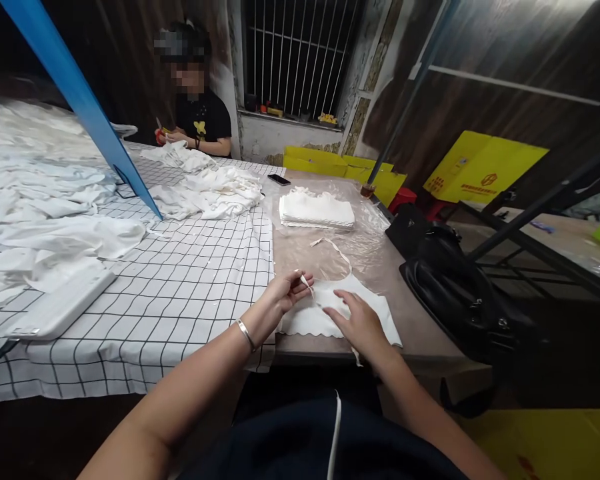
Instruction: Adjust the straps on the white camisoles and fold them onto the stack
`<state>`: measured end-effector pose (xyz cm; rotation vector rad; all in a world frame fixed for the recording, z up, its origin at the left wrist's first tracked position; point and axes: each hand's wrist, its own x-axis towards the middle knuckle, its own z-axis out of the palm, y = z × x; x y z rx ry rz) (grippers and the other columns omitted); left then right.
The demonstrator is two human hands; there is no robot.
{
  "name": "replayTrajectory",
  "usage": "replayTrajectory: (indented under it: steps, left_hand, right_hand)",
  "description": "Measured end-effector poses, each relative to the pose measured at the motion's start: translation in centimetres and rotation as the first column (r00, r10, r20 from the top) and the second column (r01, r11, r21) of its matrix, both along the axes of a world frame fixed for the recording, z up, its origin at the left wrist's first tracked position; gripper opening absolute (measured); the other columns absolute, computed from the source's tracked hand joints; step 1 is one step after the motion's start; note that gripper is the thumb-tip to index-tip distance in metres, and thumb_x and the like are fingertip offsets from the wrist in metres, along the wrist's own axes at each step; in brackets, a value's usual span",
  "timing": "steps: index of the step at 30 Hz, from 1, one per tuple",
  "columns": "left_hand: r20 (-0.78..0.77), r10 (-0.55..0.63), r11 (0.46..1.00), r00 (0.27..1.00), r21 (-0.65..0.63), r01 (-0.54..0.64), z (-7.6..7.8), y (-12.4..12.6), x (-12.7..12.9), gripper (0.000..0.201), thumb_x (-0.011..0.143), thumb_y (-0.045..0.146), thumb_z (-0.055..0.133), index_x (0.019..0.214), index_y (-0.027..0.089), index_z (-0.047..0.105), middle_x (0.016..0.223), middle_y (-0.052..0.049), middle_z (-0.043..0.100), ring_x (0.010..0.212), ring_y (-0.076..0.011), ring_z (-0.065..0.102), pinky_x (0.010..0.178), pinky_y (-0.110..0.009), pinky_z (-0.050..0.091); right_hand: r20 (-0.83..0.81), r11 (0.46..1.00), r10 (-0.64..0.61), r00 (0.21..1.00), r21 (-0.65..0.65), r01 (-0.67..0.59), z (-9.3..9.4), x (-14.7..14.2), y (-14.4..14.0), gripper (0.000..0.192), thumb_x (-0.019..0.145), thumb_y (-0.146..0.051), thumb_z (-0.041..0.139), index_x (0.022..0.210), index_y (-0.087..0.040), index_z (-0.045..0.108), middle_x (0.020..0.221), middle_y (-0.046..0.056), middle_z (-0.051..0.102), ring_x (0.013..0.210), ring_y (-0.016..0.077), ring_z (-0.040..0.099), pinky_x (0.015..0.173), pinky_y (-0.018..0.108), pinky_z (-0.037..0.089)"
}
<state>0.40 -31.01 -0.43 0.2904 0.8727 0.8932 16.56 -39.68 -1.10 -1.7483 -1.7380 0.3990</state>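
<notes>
A small white cloth piece [340, 293] with a scalloped edge lies flat at the near edge of the brown table [415, 327]. My left hand [287, 290] pinches a thin white strap [307, 283] that loops away from the cloth. My right hand [360, 323] rests flat on the cloth, fingers spread, pressing it down. A silver bangle sits on my left wrist.
A folded stack of white pieces [316, 210] and a phone [279, 179] lie farther back. A checked tablecloth [180, 280] carries heaps of white fabric [210, 190]. A black bag [460, 293] sits right. A seated person [195, 113] works at the far end. A blue bar [80, 100] slants across the left.
</notes>
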Motion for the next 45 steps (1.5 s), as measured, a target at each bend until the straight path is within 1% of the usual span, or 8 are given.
replayTrajectory:
  steps: [6,13,25,32,34,36,39,45]
  left_hand:
    - [0.001,-0.053,0.999,0.999,-0.003,0.053,-0.6,0.4,0.1,0.015,0.082,0.007,0.059,0.068,0.014,0.059,0.058,0.001,0.061,0.047,-0.0078,0.057,0.056,-0.018,0.053]
    - [-0.027,-0.009,0.999,1.000,-0.051,0.008,-1.4,2.7,-0.9,0.010,0.084,0.008,0.056,0.077,0.013,0.061,0.066,-0.006,0.067,0.059,-0.0160,0.067,0.061,-0.028,0.060]
    - [-0.059,0.019,0.999,0.998,-0.025,-0.020,-0.6,5.5,-0.6,0.014,0.091,0.017,0.049,0.096,0.010,0.059,0.078,-0.011,0.069,0.067,-0.0174,0.069,0.066,-0.029,0.060]
    - [-0.398,-0.233,0.937,0.888,0.155,0.315,-0.1,0.0,-2.7,0.034,0.090,0.039,0.052,0.105,0.009,0.057,0.109,-0.021,0.064,0.092,-0.0270,0.067,0.082,-0.041,0.055]
    - [-0.693,-0.061,0.823,0.719,0.372,0.429,-0.8,-1.9,-3.8,0.027,0.086,0.038,0.056,0.097,0.013,0.062,0.107,-0.015,0.066,0.095,-0.0263,0.065,0.087,-0.041,0.051]
    - [-0.851,0.164,0.554,0.500,0.499,0.667,-1.8,-3.6,-4.7,0.022,0.083,0.036,0.059,0.091,0.017,0.065,0.106,-0.011,0.068,0.101,-0.0271,0.062,0.093,-0.044,0.046]
    - [-0.871,0.422,0.160,0.251,0.344,0.925,-3.0,-5.1,-5.2,0.021,0.080,0.034,0.064,0.094,0.020,0.067,0.116,-0.009,0.065,0.109,-0.0303,0.055,0.094,-0.048,0.039]
    - [-0.795,0.606,0.057,-0.032,0.003,0.998,-3.5,-4.6,-4.7,0.016,0.085,0.010,0.048,0.084,0.015,0.064,0.091,-0.012,0.063,0.082,-0.0228,0.055,0.070,-0.035,0.042]
  right_hand:
    - [-0.179,0.971,0.073,0.981,-0.210,-0.111,1.1,-3.4,6.7,0.025,0.076,-0.036,0.067,0.062,-0.017,0.059,0.067,0.002,0.064,0.072,0.0187,0.060,0.070,0.030,0.043]
    - [-0.846,0.714,-0.085,0.527,-0.421,-0.559,1.4,-0.6,2.2,0.039,0.069,-0.049,0.077,0.082,-0.014,0.067,0.069,0.005,0.069,0.063,0.0131,0.062,0.064,0.025,0.046]
    - [-0.885,0.692,-0.244,0.397,-0.446,-0.567,2.3,2.3,-3.4,0.040,0.081,-0.052,0.067,0.080,-0.013,0.069,0.072,0.008,0.071,0.067,0.0148,0.067,0.070,0.026,0.052]
    - [-0.934,0.750,-0.256,0.248,-0.354,-0.558,3.7,1.1,-0.7,0.024,0.096,-0.029,0.049,0.107,-0.014,0.065,0.100,0.011,0.071,0.090,0.0159,0.067,0.087,0.032,0.052]
    - [-0.949,0.751,-0.202,0.242,-0.309,-0.584,3.9,1.1,0.1,0.018,0.090,-0.017,0.057,0.106,-0.013,0.064,0.101,0.011,0.071,0.092,0.0163,0.067,0.090,0.033,0.051]
    - [-0.946,0.762,-0.191,0.263,-0.312,-0.568,4.0,1.2,1.2,0.012,0.088,-0.014,0.060,0.098,-0.012,0.066,0.096,0.011,0.072,0.087,0.0161,0.068,0.087,0.032,0.053]
    - [-0.927,0.805,-0.206,0.314,-0.342,-0.484,4.2,1.2,3.7,0.010,0.089,-0.015,0.060,0.083,-0.013,0.068,0.089,0.008,0.071,0.078,0.0132,0.068,0.076,0.026,0.055]
    - [-0.891,0.903,-0.205,0.406,-0.333,-0.273,6.0,1.4,9.9,0.018,0.090,-0.007,0.055,0.077,-0.014,0.067,0.061,-0.003,0.059,0.049,0.0034,0.052,0.047,0.013,0.042]
